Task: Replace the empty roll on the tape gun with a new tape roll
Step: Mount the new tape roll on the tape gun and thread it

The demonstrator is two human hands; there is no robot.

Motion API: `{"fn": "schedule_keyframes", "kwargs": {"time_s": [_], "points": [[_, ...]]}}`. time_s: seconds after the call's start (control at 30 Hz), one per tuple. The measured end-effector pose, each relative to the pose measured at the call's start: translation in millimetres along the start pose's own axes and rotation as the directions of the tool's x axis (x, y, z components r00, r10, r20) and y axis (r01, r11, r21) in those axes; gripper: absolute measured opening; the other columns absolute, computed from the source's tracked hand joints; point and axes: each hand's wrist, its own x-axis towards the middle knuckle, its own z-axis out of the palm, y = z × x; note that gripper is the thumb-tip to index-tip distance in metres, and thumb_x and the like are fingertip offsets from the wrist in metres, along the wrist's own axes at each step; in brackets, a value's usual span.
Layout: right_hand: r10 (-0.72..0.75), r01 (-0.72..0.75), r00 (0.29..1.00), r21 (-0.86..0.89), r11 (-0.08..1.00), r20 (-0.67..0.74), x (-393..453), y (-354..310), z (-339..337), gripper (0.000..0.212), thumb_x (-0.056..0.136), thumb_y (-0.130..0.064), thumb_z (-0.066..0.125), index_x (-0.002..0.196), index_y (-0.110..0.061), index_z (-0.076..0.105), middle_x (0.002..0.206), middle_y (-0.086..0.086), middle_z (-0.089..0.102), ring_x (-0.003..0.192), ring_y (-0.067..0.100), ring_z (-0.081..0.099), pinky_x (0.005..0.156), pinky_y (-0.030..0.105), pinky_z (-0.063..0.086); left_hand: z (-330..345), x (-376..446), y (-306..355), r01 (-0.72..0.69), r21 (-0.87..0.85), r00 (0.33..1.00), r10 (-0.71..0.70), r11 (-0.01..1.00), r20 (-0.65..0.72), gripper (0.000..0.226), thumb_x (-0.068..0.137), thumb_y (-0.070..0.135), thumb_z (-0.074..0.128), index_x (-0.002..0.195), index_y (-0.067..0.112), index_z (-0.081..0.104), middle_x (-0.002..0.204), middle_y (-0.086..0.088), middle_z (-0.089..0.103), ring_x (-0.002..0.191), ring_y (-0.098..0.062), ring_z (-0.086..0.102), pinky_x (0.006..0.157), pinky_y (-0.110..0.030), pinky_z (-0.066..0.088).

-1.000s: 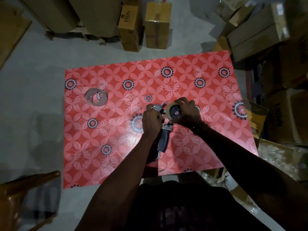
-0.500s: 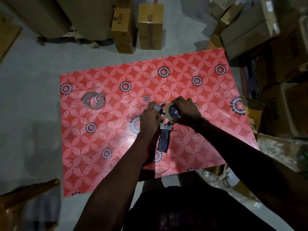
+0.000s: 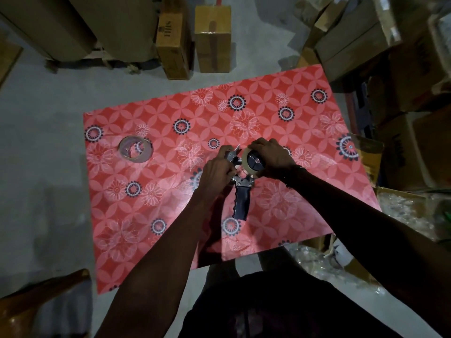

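Observation:
The tape gun (image 3: 242,202) lies on the red flowered table (image 3: 305,215), its black handle pointing toward me. A pale tape roll (image 3: 246,160) sits on the gun's black hub. My right hand (image 3: 273,157) wraps over that roll from the right. My left hand (image 3: 216,170) pinches the metal front of the gun, beside the roll. An empty, thin tape ring (image 3: 136,149) lies flat at the table's left side, away from both hands.
Cardboard boxes (image 3: 212,35) stand on the grey floor beyond the table, and more are stacked along the right. Large brown rolls (image 3: 80,25) lean at the back left. A wooden chair edge (image 3: 36,296) shows at the lower left. Clear plastic wrap (image 3: 400,211) lies at the right.
Both hands stay on the tape gun and roll with only small finger shifts. The camera view has drifted slightly.

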Motion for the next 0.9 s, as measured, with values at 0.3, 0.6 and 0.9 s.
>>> {"fn": "schedule_keyframes", "kwargs": {"time_s": [0.3, 0.6, 0.9], "points": [[-0.248, 0.244, 0.967, 0.068, 0.967, 0.051, 14, 19, 2, 0.099, 0.039, -0.021, 0.096, 0.134, -0.012, 0.066, 0.133, 0.013, 0.067, 0.116, 0.037, 0.062, 0.094, 0.047, 0.054, -1, -8, -14, -0.051, -0.068, 0.994, 0.057, 0.996, 0.089, 0.014, 0.087, 0.013, 0.076, 0.073, 0.011, 0.076, 0.156, 0.001, 0.04, 0.064, -0.005, 0.053, 0.065, -0.021, 0.042], [-0.337, 0.339, 0.94, 0.049, 0.94, -0.051, 8, 12, 4, 0.075, 0.058, -0.003, 0.071, 0.133, -0.001, 0.066, 0.139, 0.024, 0.063, 0.126, 0.043, 0.059, 0.103, 0.052, 0.052, 16, -23, -11, 0.052, -0.148, 0.997, -0.045, 0.988, 0.056, 0.012, 0.085, 0.012, 0.076, 0.074, 0.01, 0.077, 0.162, -0.003, 0.038, 0.077, -0.008, 0.065, 0.074, -0.03, 0.053], [0.123, 0.092, 0.904, 0.468, 0.879, -0.409, -61, -18, 91, 0.048, 0.079, -0.024, 0.08, 0.125, -0.016, 0.068, 0.131, 0.004, 0.064, 0.121, 0.024, 0.06, 0.093, 0.044, 0.056, 24, -40, -2, 0.161, -0.215, 0.983, -0.176, 0.963, -0.05, 0.011, 0.085, 0.012, 0.075, 0.075, 0.01, 0.079, 0.163, -0.006, 0.038, 0.128, -0.011, 0.056, 0.095, -0.022, 0.04]]}}
